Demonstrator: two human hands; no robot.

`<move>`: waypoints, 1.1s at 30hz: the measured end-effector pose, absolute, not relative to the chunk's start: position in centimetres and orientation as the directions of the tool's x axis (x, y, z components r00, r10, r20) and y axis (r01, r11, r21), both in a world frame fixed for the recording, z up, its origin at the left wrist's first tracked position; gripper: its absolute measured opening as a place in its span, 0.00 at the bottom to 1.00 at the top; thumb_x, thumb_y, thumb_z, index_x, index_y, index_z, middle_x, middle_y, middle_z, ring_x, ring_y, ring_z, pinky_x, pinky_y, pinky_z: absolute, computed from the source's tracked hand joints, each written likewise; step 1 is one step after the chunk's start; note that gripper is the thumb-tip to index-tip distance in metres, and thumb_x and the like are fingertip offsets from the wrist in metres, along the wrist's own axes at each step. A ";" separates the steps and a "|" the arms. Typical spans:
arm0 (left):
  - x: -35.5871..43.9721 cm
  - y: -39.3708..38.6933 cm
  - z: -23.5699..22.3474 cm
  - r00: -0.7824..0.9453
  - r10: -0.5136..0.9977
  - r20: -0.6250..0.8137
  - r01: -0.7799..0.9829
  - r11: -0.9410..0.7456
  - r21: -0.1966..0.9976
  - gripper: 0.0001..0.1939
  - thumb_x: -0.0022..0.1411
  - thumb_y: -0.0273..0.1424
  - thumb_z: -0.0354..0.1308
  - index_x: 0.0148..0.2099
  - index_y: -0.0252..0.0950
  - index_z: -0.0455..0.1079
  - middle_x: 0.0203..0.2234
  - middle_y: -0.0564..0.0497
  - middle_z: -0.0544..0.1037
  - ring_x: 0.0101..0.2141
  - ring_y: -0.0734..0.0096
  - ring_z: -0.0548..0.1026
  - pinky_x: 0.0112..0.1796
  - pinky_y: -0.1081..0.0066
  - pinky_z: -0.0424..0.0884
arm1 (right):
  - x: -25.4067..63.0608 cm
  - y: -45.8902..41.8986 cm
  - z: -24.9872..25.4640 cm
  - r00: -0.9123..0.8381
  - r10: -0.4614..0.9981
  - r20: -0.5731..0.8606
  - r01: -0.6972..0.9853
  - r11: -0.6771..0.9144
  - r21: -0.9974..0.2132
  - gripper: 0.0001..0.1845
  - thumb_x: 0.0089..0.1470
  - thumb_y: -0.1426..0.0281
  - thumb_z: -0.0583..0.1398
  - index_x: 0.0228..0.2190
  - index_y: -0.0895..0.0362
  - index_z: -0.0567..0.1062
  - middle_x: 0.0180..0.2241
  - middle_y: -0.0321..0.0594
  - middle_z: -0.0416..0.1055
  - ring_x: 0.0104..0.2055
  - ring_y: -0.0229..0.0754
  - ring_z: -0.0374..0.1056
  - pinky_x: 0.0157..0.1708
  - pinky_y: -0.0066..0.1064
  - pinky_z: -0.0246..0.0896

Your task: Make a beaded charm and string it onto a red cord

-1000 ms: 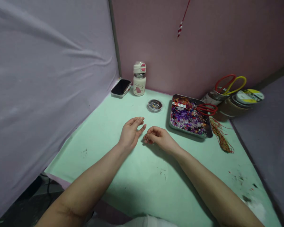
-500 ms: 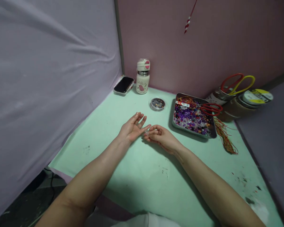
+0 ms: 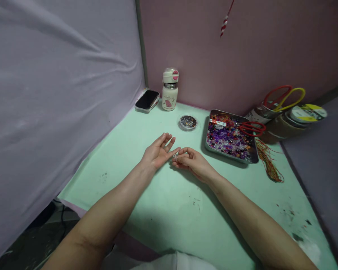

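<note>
My left hand [image 3: 158, 153] is turned palm up over the table, fingers apart, and nothing shows in it. Its little-finger side comes up against the fingers of my right hand [image 3: 193, 162], which is closed in a pinch. At the right fingertips shows a small cluster of clear beads [image 3: 175, 158]; whether a thread runs through them is too small to tell. Beyond the hands sits a small round clear dish [image 3: 188, 122] with tiny dark and shiny bits. To the right lies a metal tray [image 3: 228, 153] heaped with purple, clear, red and black beads.
Red-handled scissors [image 3: 252, 128] rest on the tray's right edge. Right of it are a bundle of coloured cords [image 3: 272, 165] and two jars, one holding red and yellow scissors [image 3: 293, 98]. A white bottle [image 3: 169, 95] and a phone [image 3: 148, 100] stand at the back left.
My left hand has rolled palm up and spread its fingers, meeting my right fingertips. The clear beads at my right fingers now show more plainly. The view has shifted slightly left.
</note>
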State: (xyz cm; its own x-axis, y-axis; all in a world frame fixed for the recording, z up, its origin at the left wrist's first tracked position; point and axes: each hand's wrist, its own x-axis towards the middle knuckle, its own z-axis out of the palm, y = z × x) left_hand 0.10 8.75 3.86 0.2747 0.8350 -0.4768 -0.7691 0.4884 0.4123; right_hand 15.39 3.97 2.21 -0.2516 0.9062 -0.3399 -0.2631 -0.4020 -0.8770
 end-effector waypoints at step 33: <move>2.6 5.1 3.7 0.387 0.897 -0.215 -0.252 0.327 0.911 0.12 0.50 0.37 0.66 0.32 0.33 0.76 0.28 0.47 0.80 0.33 0.69 0.77 0.40 0.66 0.72 | 17.9 4.1 6.2 0.018 0.995 0.101 0.242 0.093 -0.966 0.08 0.50 0.64 0.62 0.27 0.57 0.76 0.27 0.36 0.72 0.30 0.37 0.65 0.33 0.30 0.59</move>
State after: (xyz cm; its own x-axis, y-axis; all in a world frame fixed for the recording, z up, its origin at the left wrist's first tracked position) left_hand 2.65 5.07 3.71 0.3871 0.8966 -0.2149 -0.2520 0.3271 0.9108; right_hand 17.90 4.14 6.15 0.0182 0.9948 0.1007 0.2418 0.0933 -0.9658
